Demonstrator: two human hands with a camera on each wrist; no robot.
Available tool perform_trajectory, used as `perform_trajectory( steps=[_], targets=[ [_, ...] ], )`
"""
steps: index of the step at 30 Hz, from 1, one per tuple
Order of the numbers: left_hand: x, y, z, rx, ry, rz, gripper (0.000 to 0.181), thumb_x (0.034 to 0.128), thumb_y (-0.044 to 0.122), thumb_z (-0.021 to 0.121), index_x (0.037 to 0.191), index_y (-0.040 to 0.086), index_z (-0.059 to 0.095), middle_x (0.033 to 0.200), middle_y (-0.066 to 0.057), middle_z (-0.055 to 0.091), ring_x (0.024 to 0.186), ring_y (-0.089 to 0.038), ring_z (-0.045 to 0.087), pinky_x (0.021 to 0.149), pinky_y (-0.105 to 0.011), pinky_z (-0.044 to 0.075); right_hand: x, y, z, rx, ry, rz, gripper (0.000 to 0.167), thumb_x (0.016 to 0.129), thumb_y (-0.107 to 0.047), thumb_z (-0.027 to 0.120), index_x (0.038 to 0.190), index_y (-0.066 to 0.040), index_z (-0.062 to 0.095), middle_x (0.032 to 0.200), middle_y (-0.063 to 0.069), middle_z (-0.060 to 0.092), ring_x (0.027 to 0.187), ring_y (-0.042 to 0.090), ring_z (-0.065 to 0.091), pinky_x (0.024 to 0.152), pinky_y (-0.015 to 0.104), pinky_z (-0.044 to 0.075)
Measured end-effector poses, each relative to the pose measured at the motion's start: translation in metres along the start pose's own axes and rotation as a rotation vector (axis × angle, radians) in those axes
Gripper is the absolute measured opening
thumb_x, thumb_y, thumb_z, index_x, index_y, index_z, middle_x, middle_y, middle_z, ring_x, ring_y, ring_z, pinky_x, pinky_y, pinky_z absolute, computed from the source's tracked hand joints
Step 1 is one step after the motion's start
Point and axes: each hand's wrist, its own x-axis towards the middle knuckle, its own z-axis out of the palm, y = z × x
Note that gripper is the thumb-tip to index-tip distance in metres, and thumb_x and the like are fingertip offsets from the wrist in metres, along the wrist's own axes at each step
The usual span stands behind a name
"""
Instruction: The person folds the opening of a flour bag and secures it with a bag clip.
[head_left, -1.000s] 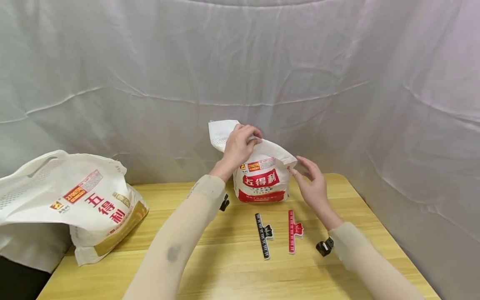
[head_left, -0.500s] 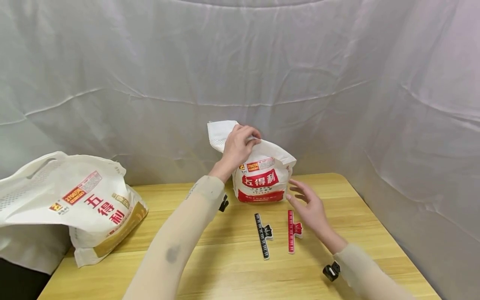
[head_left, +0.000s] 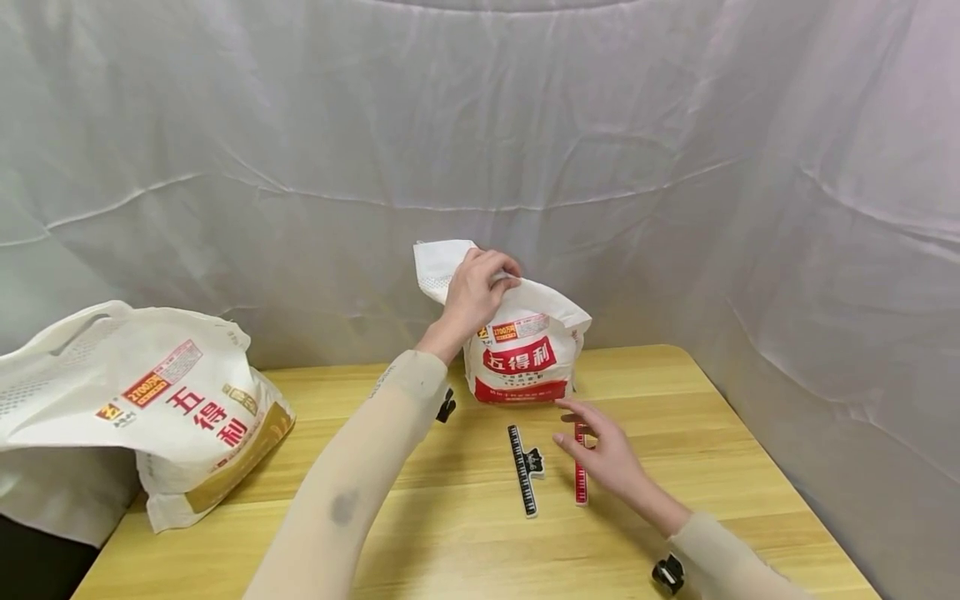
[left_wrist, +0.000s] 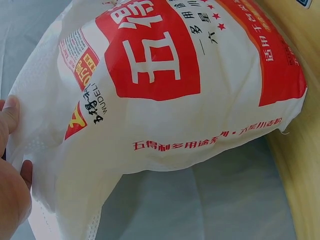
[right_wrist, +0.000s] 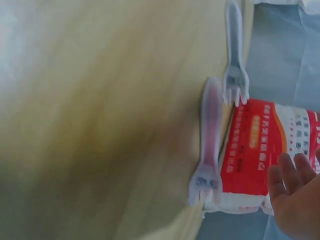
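My left hand (head_left: 482,287) grips the folded top of a white and red flour bag (head_left: 517,358) standing at the back of the table. In the left wrist view, the thumb and fingertips of the left hand (left_wrist: 12,175) pinch the white cloth. My right hand (head_left: 603,450) is over the red piano-key clip (head_left: 581,475), fingers spread and loosely bent, holding nothing. That hand hides the clip's right side. A matching black clip (head_left: 522,471) lies just to the left.
A second, larger flour bag (head_left: 195,400) with a gold base leans at the table's left edge, its handle end hanging out leftward. Grey cloth (head_left: 480,125) hangs behind the wooden table (head_left: 465,533).
My right hand has left the right corner of the flour bag's top and come down toward me, over the red clip. The left hand keeps its grip in the same place.
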Motion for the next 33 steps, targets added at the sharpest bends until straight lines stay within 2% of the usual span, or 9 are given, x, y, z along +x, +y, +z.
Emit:
perform_trajectory(
  steps=[8,13,16,21,28,33],
  targets=[
    [-0.003,0.001,-0.001,-0.008,-0.002,-0.014,0.004,0.0954,0.012,0.076,0.1,0.011,0.075,0.103,-0.001,0.075,0.103,-0.021,0.057,0.092,-0.036,0.048,-0.007,0.001,0.016,-0.052,-0.116,0.02,0.06,0.093,-0.012,0.078,0.146,0.0,0.053,0.14,0.019,0.061,0.119,0.036,0.065,0.099,0.05,0.056],
    [-0.002,0.001,0.0,-0.009,0.005,-0.008,0.004,0.0954,0.012,0.076,0.099,0.011,0.075,0.103,0.0,0.075,0.103,-0.021,0.057,0.092,-0.035,0.048,-0.009,0.002,0.024,-0.05,-0.186,0.067,0.059,0.093,-0.012,0.078,0.145,0.0,0.054,0.138,0.02,0.062,0.119,0.036,0.064,0.101,0.051,0.054],
    [-0.003,0.0,0.001,-0.012,0.009,-0.008,0.004,0.0954,0.012,0.076,0.099,0.012,0.074,0.103,0.0,0.075,0.103,-0.02,0.057,0.092,-0.035,0.048,-0.011,0.002,0.028,-0.087,-0.216,0.08,0.058,0.093,-0.016,0.078,0.143,0.0,0.055,0.137,0.018,0.062,0.118,0.034,0.065,0.103,0.053,0.052],
    [-0.004,-0.001,0.002,-0.022,0.013,-0.005,0.004,0.095,0.012,0.076,0.098,0.012,0.074,0.103,0.0,0.075,0.103,-0.02,0.057,0.093,-0.035,0.047,-0.013,0.0,0.032,-0.158,-0.224,0.09,0.052,0.093,-0.016,0.078,0.138,-0.001,0.059,0.132,0.014,0.065,0.114,0.03,0.068,0.1,0.051,0.055],
    [-0.004,0.001,0.002,-0.021,0.018,-0.016,0.005,0.0944,0.013,0.077,0.098,0.012,0.074,0.103,0.001,0.075,0.104,-0.02,0.058,0.094,-0.034,0.048,-0.012,0.001,0.033,-0.219,-0.23,0.069,0.041,0.092,-0.015,0.079,0.128,-0.002,0.066,0.112,0.006,0.067,0.098,0.02,0.064,0.088,0.038,0.057],
    [-0.004,0.002,0.002,-0.026,0.012,-0.018,0.005,0.0946,0.012,0.076,0.099,0.013,0.074,0.103,0.001,0.074,0.104,-0.019,0.057,0.094,-0.033,0.047,-0.011,0.004,0.033,-0.237,-0.246,0.086,0.038,0.091,-0.015,0.079,0.125,-0.002,0.068,0.105,0.002,0.065,0.094,0.016,0.061,0.085,0.034,0.055]
  ],
)
